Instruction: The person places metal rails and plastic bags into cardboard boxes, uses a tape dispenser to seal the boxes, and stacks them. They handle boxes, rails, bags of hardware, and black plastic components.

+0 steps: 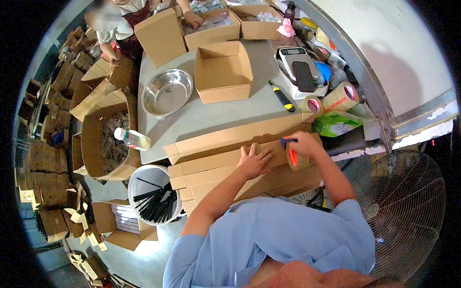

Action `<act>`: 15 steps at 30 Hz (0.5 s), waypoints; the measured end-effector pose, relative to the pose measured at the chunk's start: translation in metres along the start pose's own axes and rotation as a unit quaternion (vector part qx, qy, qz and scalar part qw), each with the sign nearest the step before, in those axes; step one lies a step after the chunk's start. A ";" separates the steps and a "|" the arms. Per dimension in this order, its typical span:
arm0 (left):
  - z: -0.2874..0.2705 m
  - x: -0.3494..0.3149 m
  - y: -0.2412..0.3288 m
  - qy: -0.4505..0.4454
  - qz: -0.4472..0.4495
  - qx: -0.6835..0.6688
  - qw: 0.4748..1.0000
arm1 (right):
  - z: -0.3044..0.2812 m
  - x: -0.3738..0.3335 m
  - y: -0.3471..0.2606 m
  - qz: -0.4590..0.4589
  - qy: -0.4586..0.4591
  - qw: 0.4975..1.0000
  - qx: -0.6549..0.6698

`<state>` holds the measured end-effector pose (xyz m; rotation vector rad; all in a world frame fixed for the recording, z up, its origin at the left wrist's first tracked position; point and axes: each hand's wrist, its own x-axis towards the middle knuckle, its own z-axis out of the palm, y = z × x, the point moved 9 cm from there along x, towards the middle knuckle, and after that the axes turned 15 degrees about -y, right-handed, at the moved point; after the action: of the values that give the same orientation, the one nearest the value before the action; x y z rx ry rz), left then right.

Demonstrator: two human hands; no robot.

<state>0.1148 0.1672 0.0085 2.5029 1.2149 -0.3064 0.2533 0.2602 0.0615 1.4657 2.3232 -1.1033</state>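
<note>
A long flat-folded cardboard box [211,178] lies across the near edge of the table in front of me, with flaps along its far side. My left hand [256,162] presses flat on it near the middle, fingers spread. To the right, my right hand [303,143] is closed around a tape dispenser [292,157], blue at the top and orange lower down, held over the cardboard. A tape roll sits in it; whether tape touches the cardboard cannot be made out.
Beyond are an open carton [223,91], a steel bowl [167,93], a yellow-black utility knife [281,97], clear tape rolls [342,97] and a scale [297,65]. A bottle [133,138] and a bucket of black strips [154,194] stand left. A fan [408,211] is right; another person works far left.
</note>
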 end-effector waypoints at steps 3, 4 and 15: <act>0.003 -0.005 -0.006 -0.003 -0.025 -0.004 1.000 | 0.043 -0.050 0.001 0.052 -0.036 0.998 -0.024; 0.003 -0.005 -0.008 -0.013 -0.028 -0.011 0.999 | 0.050 -0.070 -0.004 0.020 -0.004 1.000 0.006; -0.006 0.035 0.016 0.054 -0.003 0.026 0.998 | 0.106 -0.110 0.066 0.053 0.010 0.946 0.321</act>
<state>0.1493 0.1851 0.0057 2.5902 1.2717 -0.2089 0.3396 0.1278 0.0098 1.7666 1.9448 -1.9356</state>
